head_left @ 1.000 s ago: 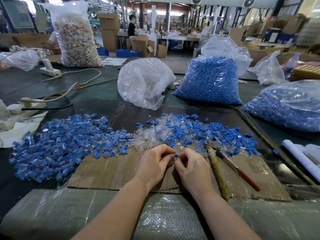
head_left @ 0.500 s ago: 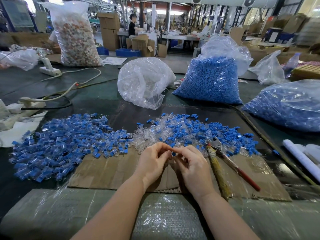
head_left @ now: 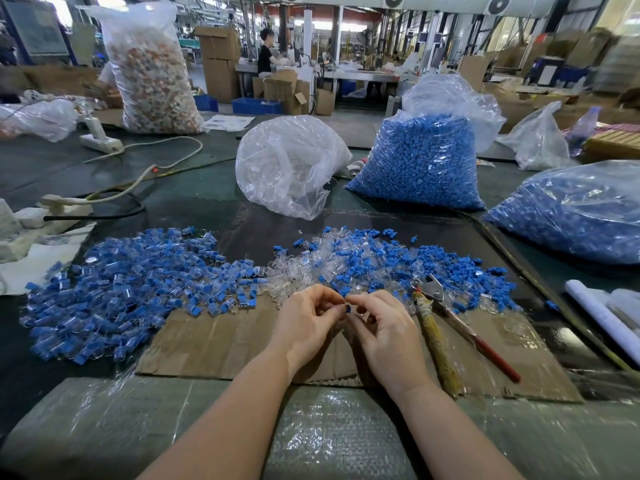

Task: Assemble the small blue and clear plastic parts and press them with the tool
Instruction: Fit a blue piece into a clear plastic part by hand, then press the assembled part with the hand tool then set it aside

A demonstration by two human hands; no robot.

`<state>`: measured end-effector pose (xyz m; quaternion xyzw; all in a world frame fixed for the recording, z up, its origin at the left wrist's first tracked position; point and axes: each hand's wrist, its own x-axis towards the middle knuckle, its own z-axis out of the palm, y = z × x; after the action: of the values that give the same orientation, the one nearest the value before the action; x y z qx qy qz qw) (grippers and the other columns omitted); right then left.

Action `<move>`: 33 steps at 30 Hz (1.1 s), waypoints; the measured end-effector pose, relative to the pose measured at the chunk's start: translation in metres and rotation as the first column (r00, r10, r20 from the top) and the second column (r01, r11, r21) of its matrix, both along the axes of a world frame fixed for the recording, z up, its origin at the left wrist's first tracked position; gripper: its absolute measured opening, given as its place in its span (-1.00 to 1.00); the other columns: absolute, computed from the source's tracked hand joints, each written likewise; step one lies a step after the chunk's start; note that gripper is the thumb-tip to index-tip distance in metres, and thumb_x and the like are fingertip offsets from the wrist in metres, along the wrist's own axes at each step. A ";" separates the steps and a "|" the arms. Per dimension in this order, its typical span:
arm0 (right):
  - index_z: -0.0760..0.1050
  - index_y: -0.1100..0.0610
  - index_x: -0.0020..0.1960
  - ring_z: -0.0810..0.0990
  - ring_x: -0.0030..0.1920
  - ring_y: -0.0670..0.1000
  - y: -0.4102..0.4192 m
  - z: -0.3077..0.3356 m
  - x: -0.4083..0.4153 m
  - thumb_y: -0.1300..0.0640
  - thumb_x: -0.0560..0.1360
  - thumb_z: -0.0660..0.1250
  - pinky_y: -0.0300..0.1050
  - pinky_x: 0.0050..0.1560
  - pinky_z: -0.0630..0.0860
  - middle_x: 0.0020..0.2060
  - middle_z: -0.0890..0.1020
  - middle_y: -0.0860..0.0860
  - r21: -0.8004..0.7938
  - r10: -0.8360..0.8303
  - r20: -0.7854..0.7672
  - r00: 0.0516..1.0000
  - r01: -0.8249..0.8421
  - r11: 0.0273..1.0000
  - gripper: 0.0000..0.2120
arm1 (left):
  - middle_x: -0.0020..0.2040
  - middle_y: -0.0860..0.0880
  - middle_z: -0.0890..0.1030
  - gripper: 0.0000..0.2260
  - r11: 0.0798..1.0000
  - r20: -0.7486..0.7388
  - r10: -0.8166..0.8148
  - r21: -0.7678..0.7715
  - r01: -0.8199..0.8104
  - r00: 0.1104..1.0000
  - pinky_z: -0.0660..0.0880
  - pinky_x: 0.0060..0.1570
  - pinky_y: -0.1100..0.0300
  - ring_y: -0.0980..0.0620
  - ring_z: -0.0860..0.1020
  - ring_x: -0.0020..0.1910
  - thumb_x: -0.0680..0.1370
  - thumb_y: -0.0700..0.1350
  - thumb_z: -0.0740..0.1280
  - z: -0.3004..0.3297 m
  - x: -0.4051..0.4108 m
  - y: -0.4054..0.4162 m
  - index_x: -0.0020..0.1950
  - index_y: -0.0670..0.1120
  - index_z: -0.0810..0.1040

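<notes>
1. Left hand (head_left: 306, 322) and right hand (head_left: 384, 329) meet over the cardboard sheet (head_left: 214, 344), fingertips pinching one small blue part (head_left: 348, 309) between them.
2. The pliers (head_left: 450, 327) lie just right of the hands, untouched.

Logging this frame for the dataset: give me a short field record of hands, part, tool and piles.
left hand: fingers curled, meeting the right hand at the blue part
right hand: pinches the small blue part
tool: lies untouched on the cardboard, right of the hands
left pile: blue-and-clear pieces
right pile: loose clear and blue parts, mixed
bags behind: one clear, two of blue parts
</notes>
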<state>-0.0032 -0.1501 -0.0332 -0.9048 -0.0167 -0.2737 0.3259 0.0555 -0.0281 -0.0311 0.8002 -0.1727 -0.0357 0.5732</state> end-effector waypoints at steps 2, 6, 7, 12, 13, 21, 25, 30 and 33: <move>0.58 0.13 0.11 0.50 0.01 -0.05 -0.003 0.002 0.000 0.20 0.46 0.40 -0.15 0.10 0.45 -0.08 0.56 -0.06 -0.046 -0.038 0.006 0.999 0.039 0.998 -0.78 | -0.29 0.05 0.59 -0.89 1.000 -0.014 0.011 -0.006 -0.011 1.000 0.43 -0.29 0.44 0.26 0.52 -0.35 0.47 -0.23 0.40 0.000 0.002 0.000 -0.15 -0.03 0.55; 0.50 0.12 0.23 0.45 0.11 -0.02 -0.015 0.013 -0.003 0.14 0.48 0.37 -0.14 0.19 0.36 0.04 0.54 -0.01 -0.128 -0.194 -0.035 0.980 0.188 0.974 -0.67 | -0.24 -0.02 0.60 -0.95 0.999 -0.043 0.029 -0.029 -0.030 0.999 0.46 -0.21 0.33 0.14 0.52 -0.27 0.48 -0.23 0.40 -0.001 0.003 0.000 -0.10 -0.10 0.57; 0.46 0.10 0.27 0.43 0.14 -0.02 -0.019 0.015 -0.004 0.10 0.49 0.35 -0.12 0.21 0.35 0.09 0.52 -0.01 -0.156 -0.248 -0.071 0.966 0.235 0.960 -0.64 | -0.23 -0.04 0.60 -0.95 0.999 -0.049 0.032 -0.034 -0.034 0.998 0.46 -0.20 0.32 0.12 0.52 -0.26 0.48 -0.23 0.39 0.000 0.003 0.000 -0.09 -0.11 0.58; 0.30 0.04 0.28 0.36 0.22 0.06 -0.040 0.026 -0.020 -0.18 0.55 0.12 0.00 0.17 0.34 0.19 0.39 0.07 -0.496 -0.648 -0.285 0.706 0.469 0.731 -0.59 | -0.28 -0.10 0.59 -0.94 0.989 -0.148 0.006 -0.147 -0.028 0.989 0.45 -0.39 0.43 0.25 0.55 -0.43 0.50 -0.30 0.34 0.003 0.002 0.000 -0.04 -0.23 0.56; 0.29 0.05 0.28 0.35 0.24 0.09 -0.043 0.027 -0.023 -0.22 0.54 0.09 0.04 0.18 0.34 0.22 0.38 0.11 -0.528 -0.688 -0.332 0.646 0.477 0.703 -0.55 | -0.29 -0.09 0.59 -0.94 0.987 -0.157 0.005 -0.156 -0.030 0.988 0.45 -0.40 0.43 0.26 0.54 -0.44 0.50 -0.31 0.34 0.004 0.003 0.000 -0.04 -0.24 0.56; 0.26 0.08 0.33 0.31 0.32 0.17 -0.046 0.031 -0.025 -0.27 0.51 0.14 0.13 0.22 0.32 0.36 0.25 0.16 -0.532 -0.690 -0.527 0.496 0.441 0.723 -0.45 | -0.28 -0.11 0.62 -0.96 0.946 -0.330 -0.017 -0.312 -0.092 0.944 0.55 -0.27 0.21 0.04 0.58 -0.32 0.51 -0.30 0.34 0.005 0.005 0.003 -0.07 -0.19 0.56; 0.31 0.09 0.26 0.31 0.28 0.16 -0.042 0.033 -0.024 -0.16 0.53 0.16 0.13 0.19 0.33 0.32 0.29 0.17 -0.495 -0.689 -0.527 0.498 0.479 0.725 -0.58 | -0.27 -0.10 0.63 -0.96 0.940 -0.348 -0.024 -0.327 -0.097 0.937 0.55 -0.28 0.21 0.04 0.58 -0.33 0.51 -0.29 0.33 0.005 0.006 0.004 -0.08 -0.18 0.57; 0.30 0.12 0.17 0.37 0.21 0.17 -0.044 0.036 -0.024 -0.14 0.54 0.14 0.10 0.15 0.36 0.20 0.40 0.20 -0.453 -0.672 -0.520 0.527 0.497 0.740 -0.63 | -0.24 -0.12 0.65 -0.96 0.932 -0.368 -0.036 -0.348 -0.101 0.929 0.56 -0.26 0.21 0.03 0.59 -0.30 0.51 -0.29 0.33 0.005 0.007 0.005 -0.06 -0.19 0.57; 0.31 0.14 0.04 0.43 0.07 0.13 -0.042 0.043 -0.024 -0.08 0.56 0.11 0.00 0.04 0.42 0.03 0.48 0.13 -0.379 -0.594 -0.485 0.642 0.458 0.804 -0.72 | -0.25 -0.16 0.62 -0.96 0.913 -0.393 -0.035 -0.386 -0.130 0.919 0.53 -0.32 0.22 0.03 0.57 -0.35 0.51 -0.31 0.33 0.006 0.006 0.004 -0.07 -0.22 0.55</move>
<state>-0.0273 -0.1926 0.0100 -0.9383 0.3191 -0.0629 0.1175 0.0620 -0.0238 -0.0247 0.6448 -0.0384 -0.1443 0.7496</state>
